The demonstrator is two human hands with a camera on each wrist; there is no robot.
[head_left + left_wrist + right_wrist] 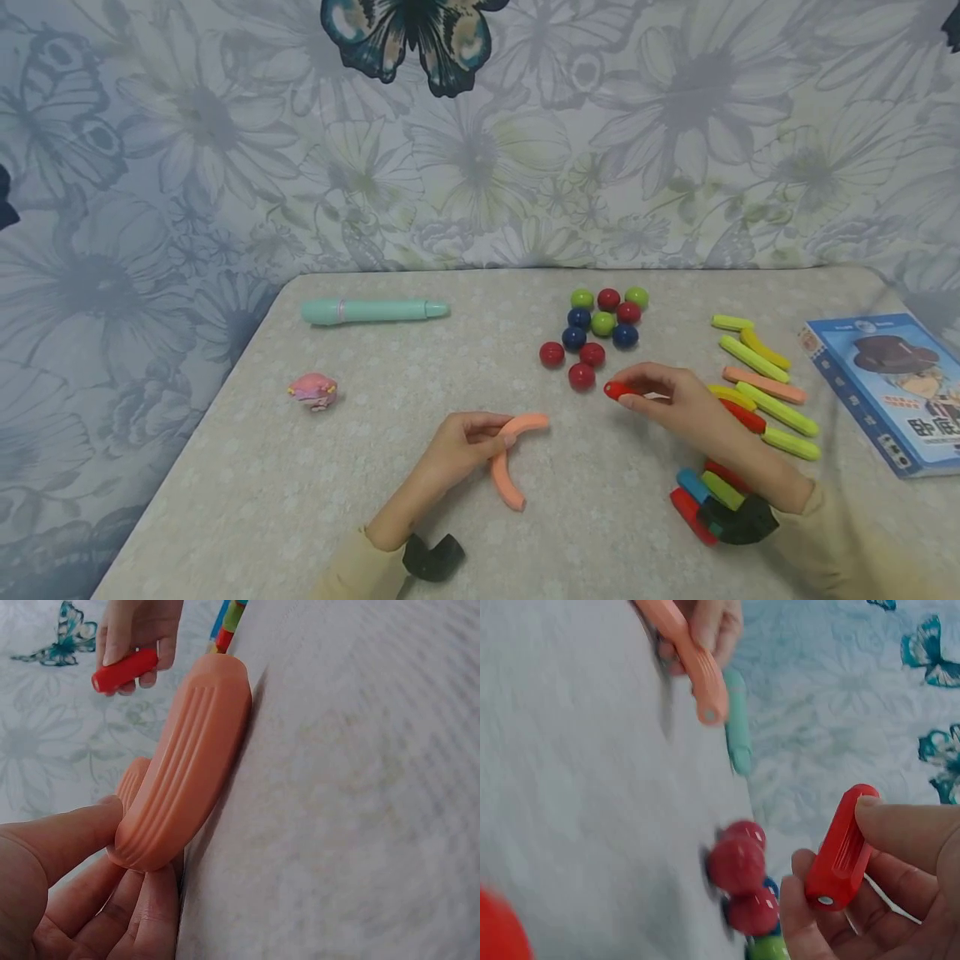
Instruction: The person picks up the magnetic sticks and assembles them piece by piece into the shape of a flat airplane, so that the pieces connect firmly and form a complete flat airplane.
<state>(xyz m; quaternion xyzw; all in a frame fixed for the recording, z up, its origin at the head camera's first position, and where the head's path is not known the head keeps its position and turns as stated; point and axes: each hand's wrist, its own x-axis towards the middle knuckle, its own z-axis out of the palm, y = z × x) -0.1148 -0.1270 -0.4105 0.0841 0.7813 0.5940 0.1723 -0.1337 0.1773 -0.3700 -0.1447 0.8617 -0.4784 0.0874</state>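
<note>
My left hand [461,446] pinches two peach curved rods [507,483] where they meet, just above the tabletop. In the left wrist view the nearer curved rod [187,761] has grooves along its side and partly hides the other. Between the thumb and fingers of my right hand [671,400] is a short red rod [844,851], with a small silvery dot on its end. It is held to the right of the peach rods, apart from them. Close to that hand are dark red balls [582,377], with green balls [603,323] and blue balls [625,336] behind.
Green, yellow, peach and red rods [776,408] lie right of my right hand, beside a blue box [885,392]. Several rods [693,515] lie near my right forearm. A mint tube [375,312] and a pink figure [313,390] are at left.
</note>
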